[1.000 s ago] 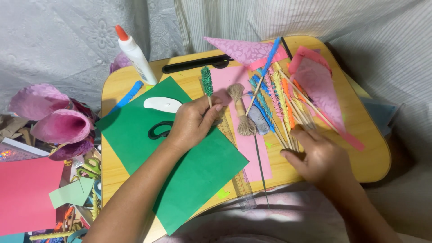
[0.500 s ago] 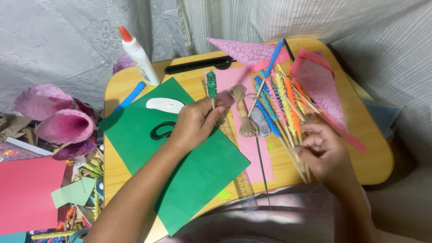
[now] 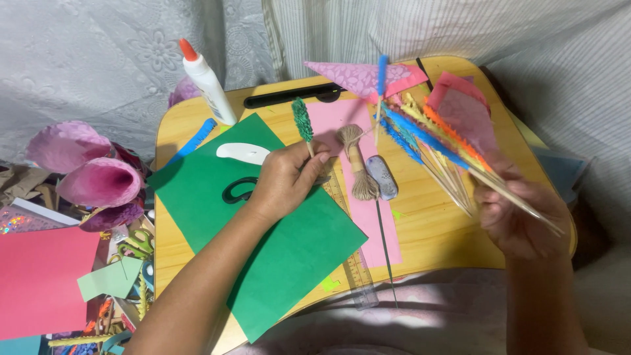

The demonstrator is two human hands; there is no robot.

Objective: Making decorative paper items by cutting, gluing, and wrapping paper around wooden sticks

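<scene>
My small wooden worktop (image 3: pixel 453 230) with rounded corners sits low before me. Pale lace-patterned cloth (image 3: pixel 98 59) fills the upper left of the frame, striped white fabric (image 3: pixel 460 29) the upper right. Light is soft, even.

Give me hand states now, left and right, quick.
Left hand: closed on a green-tipped stick.
Right hand: closed on a bundle of coloured sticks, raised off the table.

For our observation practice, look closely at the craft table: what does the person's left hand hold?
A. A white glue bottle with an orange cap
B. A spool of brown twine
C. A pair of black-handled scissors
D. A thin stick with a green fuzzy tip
D: the left hand pinches the thin stick with a green fuzzy tip above the green paper sheet.
</scene>
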